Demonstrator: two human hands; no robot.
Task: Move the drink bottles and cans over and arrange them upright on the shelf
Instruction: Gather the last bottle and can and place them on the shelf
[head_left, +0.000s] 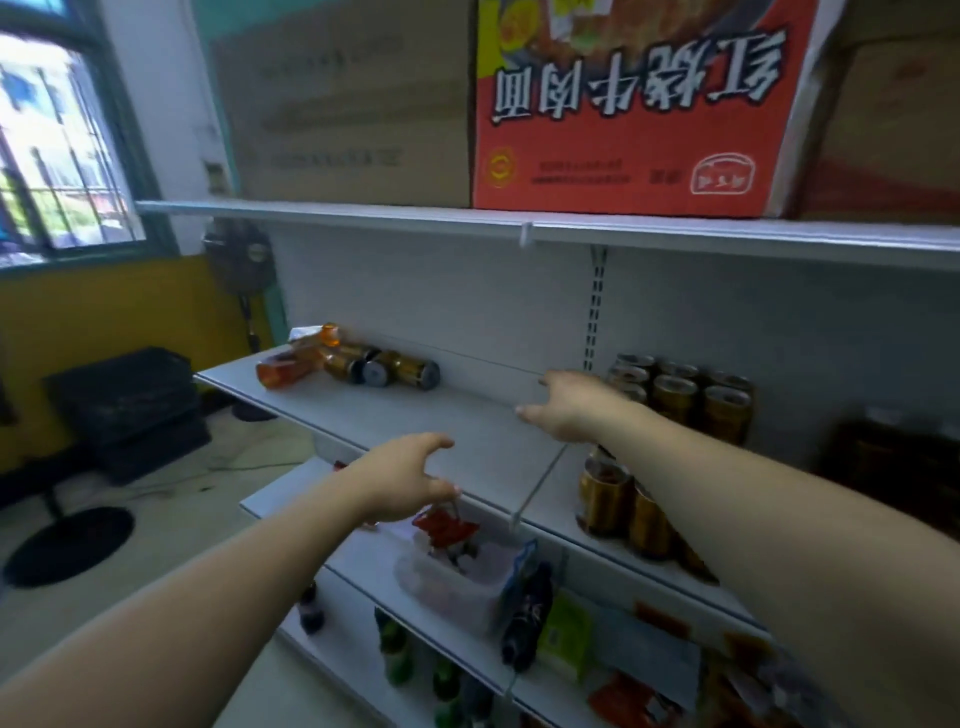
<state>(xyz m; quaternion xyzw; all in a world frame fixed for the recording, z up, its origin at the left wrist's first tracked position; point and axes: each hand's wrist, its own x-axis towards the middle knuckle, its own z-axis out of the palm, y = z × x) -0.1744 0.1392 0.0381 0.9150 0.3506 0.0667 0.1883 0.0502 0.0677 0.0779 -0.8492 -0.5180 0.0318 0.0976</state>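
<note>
Shelf (415, 415) bears toppled bottles (343, 361) and upright cans (680, 397); left hand (410, 478), right hand (571, 410) hover empty, fingers seemingly spread.

Shelf (415, 415) was pale grey. Upright cans (675, 397) were gold with silver tops; lying cans (410, 370) gold with dark ends. Bottle (283, 371) was orange. Carton (634, 104) was red-orange with white lettering. Wall (104, 312) was yellow, crates (130, 405) black.

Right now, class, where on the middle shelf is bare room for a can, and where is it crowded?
Bare: between the toppled bottles and cans and the clear divider. Crowded: right of it, among upright gold cans.
</note>
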